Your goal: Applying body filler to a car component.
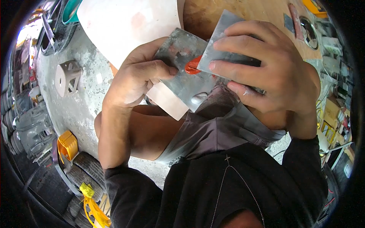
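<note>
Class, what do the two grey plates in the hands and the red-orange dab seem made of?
Left plate, in the left hand: likely metal, dull; its scuffed grey face suggests it.
Right plate, in the right hand: perhaps metal, smooth; faint sheen, though plastic is possible.
Red-orange dab: apparently soft paste, slightly glossy; smeared look.

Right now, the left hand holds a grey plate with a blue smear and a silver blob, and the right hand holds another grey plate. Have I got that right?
Not quite: the head view shows the smear is red-orange, not blue. The rest stands: the left hand holds the grey plate with that smear and a silver blob, and the right hand holds another.
</note>
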Demonstrator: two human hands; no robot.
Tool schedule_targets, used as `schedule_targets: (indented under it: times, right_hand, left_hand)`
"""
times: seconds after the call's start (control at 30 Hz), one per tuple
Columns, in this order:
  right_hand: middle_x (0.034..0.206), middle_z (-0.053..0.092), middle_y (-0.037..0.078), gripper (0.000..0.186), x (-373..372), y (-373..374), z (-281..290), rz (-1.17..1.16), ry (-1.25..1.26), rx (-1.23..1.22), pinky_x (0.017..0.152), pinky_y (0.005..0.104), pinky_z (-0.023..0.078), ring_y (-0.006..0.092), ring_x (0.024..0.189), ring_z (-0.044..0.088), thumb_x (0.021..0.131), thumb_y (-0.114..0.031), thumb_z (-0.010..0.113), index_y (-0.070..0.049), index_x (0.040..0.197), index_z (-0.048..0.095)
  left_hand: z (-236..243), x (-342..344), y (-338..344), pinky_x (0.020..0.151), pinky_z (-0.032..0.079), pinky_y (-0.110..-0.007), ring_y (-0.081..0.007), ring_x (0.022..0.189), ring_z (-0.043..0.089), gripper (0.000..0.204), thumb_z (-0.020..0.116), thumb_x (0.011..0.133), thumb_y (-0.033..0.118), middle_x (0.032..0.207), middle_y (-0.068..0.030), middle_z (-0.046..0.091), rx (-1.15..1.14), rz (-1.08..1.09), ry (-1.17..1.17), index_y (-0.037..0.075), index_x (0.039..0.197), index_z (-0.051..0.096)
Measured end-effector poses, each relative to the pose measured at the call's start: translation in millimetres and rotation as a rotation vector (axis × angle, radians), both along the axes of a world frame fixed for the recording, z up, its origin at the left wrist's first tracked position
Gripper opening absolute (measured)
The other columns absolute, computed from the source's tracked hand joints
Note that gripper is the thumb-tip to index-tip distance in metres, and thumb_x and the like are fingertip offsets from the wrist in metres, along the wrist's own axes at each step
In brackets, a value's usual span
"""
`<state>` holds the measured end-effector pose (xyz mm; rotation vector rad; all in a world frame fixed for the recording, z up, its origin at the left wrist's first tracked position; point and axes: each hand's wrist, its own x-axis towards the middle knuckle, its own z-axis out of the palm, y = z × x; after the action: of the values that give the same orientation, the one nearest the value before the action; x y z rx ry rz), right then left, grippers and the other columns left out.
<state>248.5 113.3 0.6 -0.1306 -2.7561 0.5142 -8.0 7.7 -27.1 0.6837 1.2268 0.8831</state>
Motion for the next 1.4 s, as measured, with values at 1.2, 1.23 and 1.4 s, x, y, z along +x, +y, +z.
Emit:
schedule_targets:
  times: [1.2,1.23,1.4]
  right_hand:
    - [0.132,0.049,0.022,0.036,-34.5,-6.9,-49.9,-0.255,0.422,-0.015,0.104,0.0435,0.041,0.0353,0.122,0.046,0.096,-0.017,0.053,-0.001,0.128,0.057]
    - [0.131,0.05,0.021,0.036,-35.0,-5.9,-48.7,-0.292,0.413,0.005,0.103,0.0438,0.041,0.0352,0.12,0.048,0.094,-0.017,0.055,-0.004,0.127,0.059]
    - [0.127,0.054,0.016,0.037,-25.9,4.8,-41.6,-0.342,0.202,0.117,0.1,0.0432,0.042,0.0345,0.114,0.053,0.088,-0.013,0.061,-0.013,0.124,0.066]
  left_hand:
    - [-10.8,1.2,3.8,0.106,0.046,-0.053,-0.042,0.112,0.063,0.05,0.046,0.097,0.001,0.136,-0.0219,0.055,0.391,0.337,-0.696,-0.004,0.144,0.032]
    - [-12.5,-1.8,2.6,0.106,0.047,-0.053,-0.0415,0.112,0.063,0.05,0.047,0.097,0.0,0.136,-0.0217,0.055,0.412,0.328,-0.685,-0.004,0.144,0.032]
    - [-13.9,-12.0,-1.2,0.105,0.048,-0.053,-0.0399,0.112,0.064,0.049,0.046,0.097,0.001,0.135,-0.0214,0.055,0.463,0.301,-0.711,-0.004,0.144,0.032]
